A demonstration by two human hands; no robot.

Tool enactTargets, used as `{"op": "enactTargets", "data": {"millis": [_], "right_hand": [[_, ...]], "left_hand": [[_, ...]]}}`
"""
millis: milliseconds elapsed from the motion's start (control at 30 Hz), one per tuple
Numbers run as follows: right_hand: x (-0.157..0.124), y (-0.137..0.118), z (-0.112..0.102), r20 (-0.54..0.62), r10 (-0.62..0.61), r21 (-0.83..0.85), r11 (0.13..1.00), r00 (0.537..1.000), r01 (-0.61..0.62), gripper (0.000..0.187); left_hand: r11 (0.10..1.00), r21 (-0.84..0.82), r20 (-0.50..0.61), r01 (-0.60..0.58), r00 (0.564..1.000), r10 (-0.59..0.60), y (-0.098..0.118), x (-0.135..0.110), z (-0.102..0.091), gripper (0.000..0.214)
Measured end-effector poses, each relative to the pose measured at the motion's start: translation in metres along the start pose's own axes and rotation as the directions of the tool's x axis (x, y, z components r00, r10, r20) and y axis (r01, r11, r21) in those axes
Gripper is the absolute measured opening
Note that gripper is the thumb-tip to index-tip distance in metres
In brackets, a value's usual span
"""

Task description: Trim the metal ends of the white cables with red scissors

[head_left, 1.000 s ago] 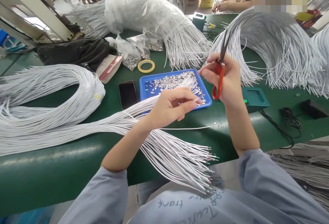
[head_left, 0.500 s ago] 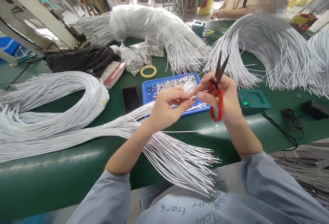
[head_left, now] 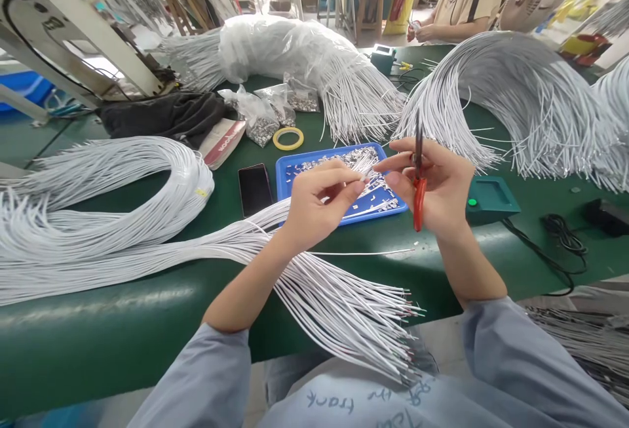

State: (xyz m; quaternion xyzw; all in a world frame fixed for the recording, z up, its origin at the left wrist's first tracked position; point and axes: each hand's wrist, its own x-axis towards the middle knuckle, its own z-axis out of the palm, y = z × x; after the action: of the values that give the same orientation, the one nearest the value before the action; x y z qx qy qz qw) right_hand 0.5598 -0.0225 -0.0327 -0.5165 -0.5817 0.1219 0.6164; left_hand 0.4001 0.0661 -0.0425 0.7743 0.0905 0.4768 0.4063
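Note:
My left hand pinches the tip of a white wire between thumb and fingers. My right hand has red-handled scissors hooked on it, seen edge-on with the dark blades pointing up. Its forefinger and thumb reach close to the wire tip; whether they touch it I cannot tell. Behind both hands lies a blue tray with many small metal pieces and several wire ends. A fanned bundle of white wires spreads under my left forearm.
Coiled white wires lie at left, beside a phone. Yellow tape and bagged metal pieces sit behind the tray. At right are a green device and a large wire bundle. A co-worker sits across the table.
My right hand has shifted slightly right, away from the left, and turned so the scissors show edge-on. My left hand keeps its pinch. The view has shifted a little.

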Motion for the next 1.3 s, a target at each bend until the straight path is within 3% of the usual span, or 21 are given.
{"op": "enactTargets", "data": {"millis": [167, 433, 933, 1300], "right_hand": [[0.0, -0.001, -0.005, 0.113, -0.067, -0.183, 0.979, 0.991, 0.087, 0.035], [0.003, -0.002, -0.006, 0.225, -0.043, -0.414, 0.9, 0.973, 0.136, 0.042], [0.002, -0.003, -0.006, 0.292, 0.044, -0.414, 0.906, 0.955, 0.085, 0.043], [0.003, -0.003, -0.003, 0.295, 0.089, -0.377, 0.926, 0.951, 0.03, 0.04]], "left_hand": [[0.988, 0.11, -0.065, -0.107, 0.991, 0.114, -0.001, 0.001, -0.003, 0.007], [0.981, 0.142, -0.109, -0.131, 0.983, 0.147, -0.001, 0.0, -0.002, 0.009], [0.94, 0.287, 0.003, -0.185, 0.981, 0.192, -0.004, 0.0, -0.004, 0.017], [0.97, 0.206, -0.014, -0.132, 0.99, 0.138, -0.01, 0.0, 0.001, 0.022]]}}
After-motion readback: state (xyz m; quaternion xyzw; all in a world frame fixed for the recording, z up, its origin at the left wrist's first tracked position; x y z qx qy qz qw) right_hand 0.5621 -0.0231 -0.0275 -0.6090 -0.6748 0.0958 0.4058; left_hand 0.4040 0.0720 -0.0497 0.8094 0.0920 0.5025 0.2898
